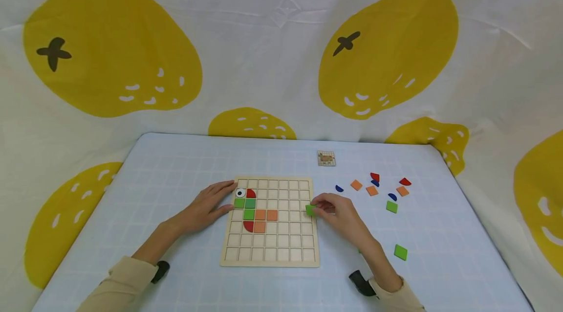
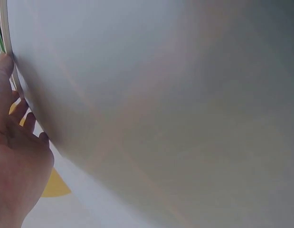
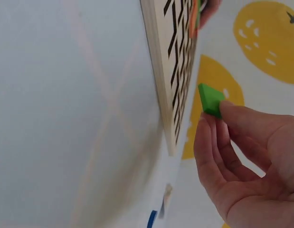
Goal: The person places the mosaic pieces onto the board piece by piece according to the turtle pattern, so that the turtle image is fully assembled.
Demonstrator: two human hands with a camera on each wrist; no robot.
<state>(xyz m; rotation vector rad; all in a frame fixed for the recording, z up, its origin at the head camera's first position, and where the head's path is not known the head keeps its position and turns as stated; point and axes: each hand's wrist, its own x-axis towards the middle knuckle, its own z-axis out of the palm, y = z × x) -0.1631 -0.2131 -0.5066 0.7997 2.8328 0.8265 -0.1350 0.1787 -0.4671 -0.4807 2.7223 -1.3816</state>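
Observation:
A wooden grid board (image 1: pixel 294 243) lies in the middle of the table. On its upper left squares sit a round eye tile (image 1: pixel 240 193), green square tiles (image 1: pixel 249 214), red curved tiles (image 1: pixel 249 226) and orange square tiles (image 1: pixel 260 227). My right hand (image 1: pixel 338 214) pinches a green square tile (image 3: pixel 211 99) between thumb and fingertips, over the board's right edge in the head view. At the board's left edge rests my left hand (image 1: pixel 204 207), fingers extended along the rim; in the left wrist view its thumb (image 2: pixel 5 64) touches the edge.
Loose tiles lie to the right of the board: orange squares (image 1: pixel 372 190), red curved pieces (image 1: pixel 405 182), blue half-rounds (image 1: pixel 392 197) and green squares (image 1: pixel 400 252). A small picture card (image 1: pixel 326 158) lies behind the board. A white curtain with yellow fruit prints (image 1: pixel 387 53) hangs behind the table.

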